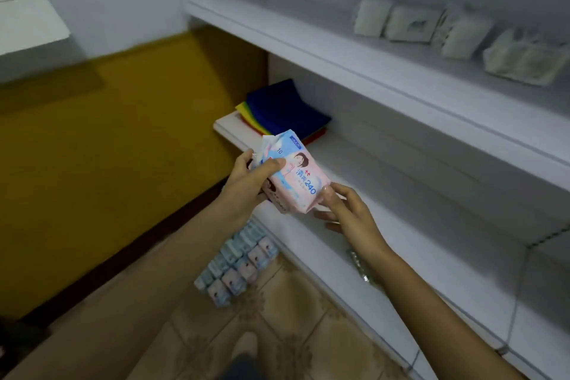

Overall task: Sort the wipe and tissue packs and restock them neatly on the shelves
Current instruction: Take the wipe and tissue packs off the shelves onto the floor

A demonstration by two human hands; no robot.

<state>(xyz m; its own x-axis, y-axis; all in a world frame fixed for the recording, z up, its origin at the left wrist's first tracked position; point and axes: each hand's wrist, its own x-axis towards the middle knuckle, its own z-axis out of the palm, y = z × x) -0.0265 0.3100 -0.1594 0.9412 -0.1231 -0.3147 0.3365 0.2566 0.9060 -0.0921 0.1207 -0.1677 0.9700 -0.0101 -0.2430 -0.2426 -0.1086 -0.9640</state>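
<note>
The white shelving fills the right half of the frame, its upper shelf running from top centre to the right edge and its middle shelf slanting below it. A yellow wall takes up the left side, and patterned floor tiles show at bottom centre. On those tiles, just beside the foot of the shelving, rows of small blue and pink packs stand close together. A stack of flat coloured sheets – blue on top, yellow and red edges beneath – lies at the far end of the middle shelf. Four pale packs sit in a loose line on the upper shelf, at upper right; they are too blurred to read.

In mid-frame, over the front edge of the middle shelf, I hold a few pink-and-blue packs. My left hand grips them from the left – thumb across the front one, fingers curled behind. My right hand pinches the front pack's lower right corner between thumb and fingers.
</note>
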